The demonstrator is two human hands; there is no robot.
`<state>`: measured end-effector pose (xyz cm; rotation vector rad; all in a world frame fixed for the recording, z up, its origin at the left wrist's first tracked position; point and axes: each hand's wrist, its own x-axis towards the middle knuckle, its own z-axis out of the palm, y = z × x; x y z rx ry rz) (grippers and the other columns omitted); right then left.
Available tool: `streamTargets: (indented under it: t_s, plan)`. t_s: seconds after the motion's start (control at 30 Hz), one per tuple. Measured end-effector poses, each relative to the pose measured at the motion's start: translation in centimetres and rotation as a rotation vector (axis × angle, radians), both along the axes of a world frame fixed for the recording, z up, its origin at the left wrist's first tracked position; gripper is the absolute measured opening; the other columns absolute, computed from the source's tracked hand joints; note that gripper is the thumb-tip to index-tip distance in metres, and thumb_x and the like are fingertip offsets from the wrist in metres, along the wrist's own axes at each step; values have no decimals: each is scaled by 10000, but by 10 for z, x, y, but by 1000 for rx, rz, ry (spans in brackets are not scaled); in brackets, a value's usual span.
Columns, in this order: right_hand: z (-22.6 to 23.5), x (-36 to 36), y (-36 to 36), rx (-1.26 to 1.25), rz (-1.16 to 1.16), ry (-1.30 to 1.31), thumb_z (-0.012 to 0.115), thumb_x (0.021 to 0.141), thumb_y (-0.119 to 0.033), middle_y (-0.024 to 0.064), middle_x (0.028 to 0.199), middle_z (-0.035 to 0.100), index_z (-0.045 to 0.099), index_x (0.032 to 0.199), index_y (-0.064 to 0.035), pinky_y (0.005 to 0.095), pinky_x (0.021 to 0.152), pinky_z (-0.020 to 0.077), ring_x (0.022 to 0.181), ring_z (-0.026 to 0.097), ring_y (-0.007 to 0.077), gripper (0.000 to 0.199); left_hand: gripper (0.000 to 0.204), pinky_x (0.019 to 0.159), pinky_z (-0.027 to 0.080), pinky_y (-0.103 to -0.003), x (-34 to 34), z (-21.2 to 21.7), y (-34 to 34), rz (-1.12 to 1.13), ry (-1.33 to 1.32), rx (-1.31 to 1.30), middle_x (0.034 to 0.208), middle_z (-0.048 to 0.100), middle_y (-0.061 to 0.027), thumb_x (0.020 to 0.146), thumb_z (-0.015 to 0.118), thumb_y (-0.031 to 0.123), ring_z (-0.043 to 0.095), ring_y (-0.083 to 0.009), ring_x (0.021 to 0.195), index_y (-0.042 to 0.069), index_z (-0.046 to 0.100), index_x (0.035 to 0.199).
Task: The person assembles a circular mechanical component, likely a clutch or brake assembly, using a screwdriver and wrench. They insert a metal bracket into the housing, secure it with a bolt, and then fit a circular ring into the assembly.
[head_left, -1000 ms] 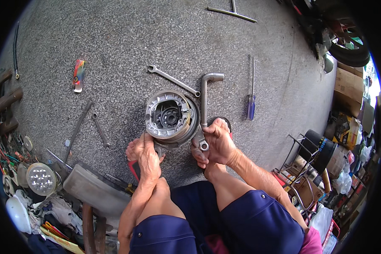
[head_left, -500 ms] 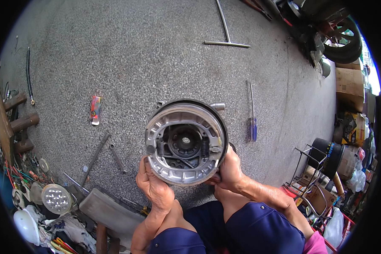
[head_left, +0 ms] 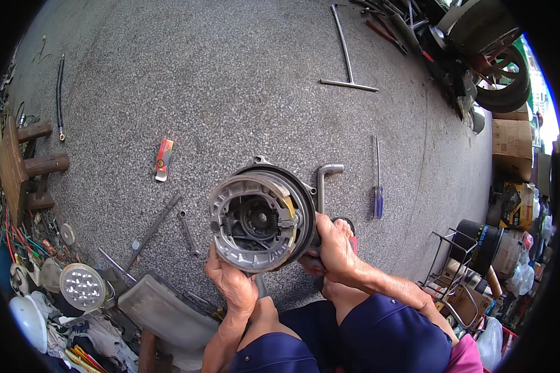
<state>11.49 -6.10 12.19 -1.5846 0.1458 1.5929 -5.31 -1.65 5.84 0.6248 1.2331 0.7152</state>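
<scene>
Between my two hands is a drum brake assembly [head_left: 250, 255], its open face up and tilted toward the left. Two curved brake shoes ring a dark hub, with coil springs between them. The fingers of my left hand [head_left: 233, 285] grip its lower left rim. At the lower right, my right hand [head_left: 338, 252] is wrapped round the edge of the black backing plate [head_left: 305, 214]; some of those fingers are hidden beneath. Just right of the plate, an L-shaped metal wrench [head_left: 322, 186] lies on the floor, partly covered by my hand and the plate.
A blue-handled screwdriver [head_left: 378, 202] lies to the right, a T-handle wrench [head_left: 348, 82] ahead. Leftward are a small red box [head_left: 163, 160], a combination wrench [head_left: 188, 234] and a wooden stool [head_left: 15, 171]. A round lamp [head_left: 83, 287] sits lower left, a wire rack [head_left: 451, 261] at right.
The brake assembly has tipped leftward, showing more of its backing plate on the right. More of the L-shaped wrench is visible. Both hands keep their hold, and the view has shifted slightly.
</scene>
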Motion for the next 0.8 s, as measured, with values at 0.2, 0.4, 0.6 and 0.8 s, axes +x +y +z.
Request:
streamTargets:
  t_s: [0.2,0.4,0.6,0.8]
  plan:
    - [-18,-22,4,-72,-349,-64,285,1052,-481,-15,517,453,545,742,-135,273,354,261,369,353,116,532,290,448,418,-207,14,1,-17,67,-39,-169,860,650,-18,1032,466,309,593,-72,613,59,614,1029]
    - [-25,-9,-2,17,-159,-103,277,1063,-479,-28,540,434,618,800,-71,266,436,271,451,359,90,594,295,667,512,-256,5,-11,-8,48,0,-140,922,664,-38,976,548,293,636,-119,781,21,625,1059]
    - [-4,-5,-13,-9,-108,-28,295,1073,-467,-42,547,378,578,767,-56,280,473,258,488,309,85,585,452,1016,418,-433,-17,-46,-12,-471,609,729,1195,627,-160,861,697,204,565,-315,1161,-23,612,1242]
    - [-25,-22,-9,163,-118,-390,304,1095,-347,17,553,464,583,789,-72,323,489,340,490,365,119,497,465,1036,401,-462,3,-42,-34,-2,64,-30,1311,573,-205,810,709,108,521,-375,1241,-17,611,1247]
